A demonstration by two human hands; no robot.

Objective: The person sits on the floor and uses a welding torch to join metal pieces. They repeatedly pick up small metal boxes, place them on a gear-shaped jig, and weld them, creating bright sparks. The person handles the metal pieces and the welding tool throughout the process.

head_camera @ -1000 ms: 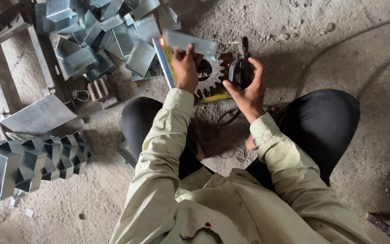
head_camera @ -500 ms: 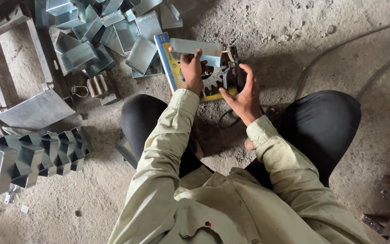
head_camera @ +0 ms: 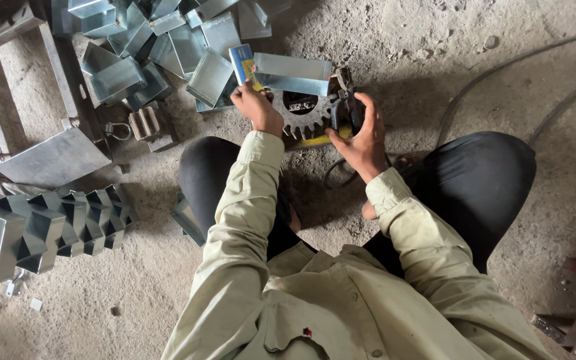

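My left hand point(head_camera: 256, 107) grips a folded galvanized sheet-metal piece point(head_camera: 293, 73) and holds it over a large dark toothed gear point(head_camera: 303, 117) lying on the concrete floor. My right hand point(head_camera: 360, 133) is wrapped around a black hand tool with pliers-like handles point(head_camera: 346, 105), its head meeting the right end of the metal piece. A blue and yellow flat object point(head_camera: 243, 65) lies under the left end of the piece. I sit on the floor with dark trousers and my knees spread wide.
A heap of loose folded sheet-metal boxes point(head_camera: 155, 40) lies at the upper left. A nested row of finished boxes point(head_camera: 48, 227) sits at the left. A flat metal sheet point(head_camera: 51, 159), a small ribbed block point(head_camera: 147, 123) and a cable point(head_camera: 501, 73) lie nearby.
The metal piece has tilted flatter across the gear. My right hand has brought the tool closer to the piece's right end. The camera has shifted slightly.
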